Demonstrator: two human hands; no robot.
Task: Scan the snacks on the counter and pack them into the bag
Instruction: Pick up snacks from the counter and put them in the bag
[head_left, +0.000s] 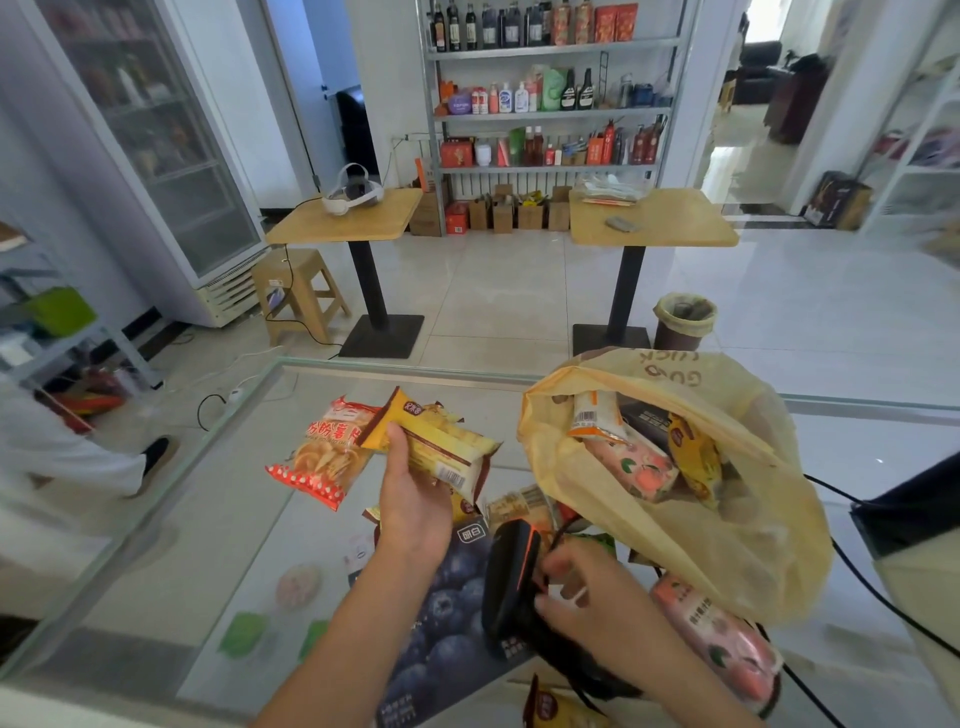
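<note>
Glass surface (171, 519), checkout position. Left hand (415, 499): raised above the surface, fingers closed around a yellow snack packet (441, 441) with brown ends, barcode side turned toward the person. Right hand (576, 587): low and near the body, gripping a black scanner (511, 577) with orange trim, its head aimed up toward the held packet. Yellow plastic bag (727, 519): right of centre on the surface, mouth open, containing a white-and-orange packet (595, 415), a pink peach-print packet (639, 465), a yellow packet (693, 457) and a dark item, partly hidden. Unpacked stock on the surface: red-and-orange chip packet (322, 457) just left of the held one; blueberry-print pack (447, 613) under the forearms; second pink peach-print packet (722, 639) beside the bag's near edge; further small packets between the hands, too covered to identify.
</note>
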